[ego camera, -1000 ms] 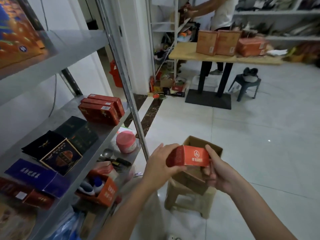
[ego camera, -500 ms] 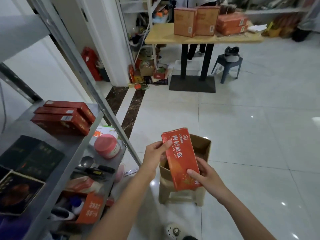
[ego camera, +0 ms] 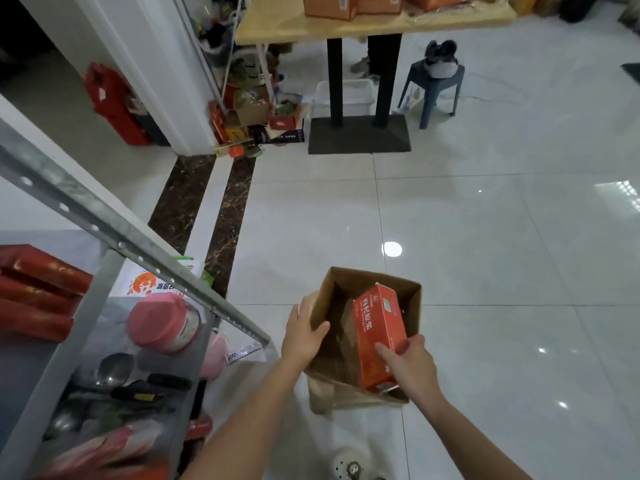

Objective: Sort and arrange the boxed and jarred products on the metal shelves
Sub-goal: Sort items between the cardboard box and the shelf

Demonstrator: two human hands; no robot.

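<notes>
Our left hand (ego camera: 303, 337) grips the rim of the open brown cardboard carton (ego camera: 349, 280), our right hand (ego camera: 407, 367) clasps the orange rectangular product box (ego camera: 377, 323) tilted inside it, so we should steady the carton and guide the box straight.

- The floor (ego camera: 485, 220) was made of big white tiles, and it was shiny.
- A round spot of light (ego camera: 391, 249) shone on the tiles.
- Two dark brown stone strips (ego camera: 230, 209) ran across the floor near a white wall (ego camera: 138, 46).
- A wooden table (ego camera: 277, 26) stood far back on two black legs and a flat black foot (ego camera: 358, 136).
- A small grey stool (ego camera: 429, 85) stood just beside the table.
- A metal shelf (ego camera: 104, 223) stood at the left.
</notes>
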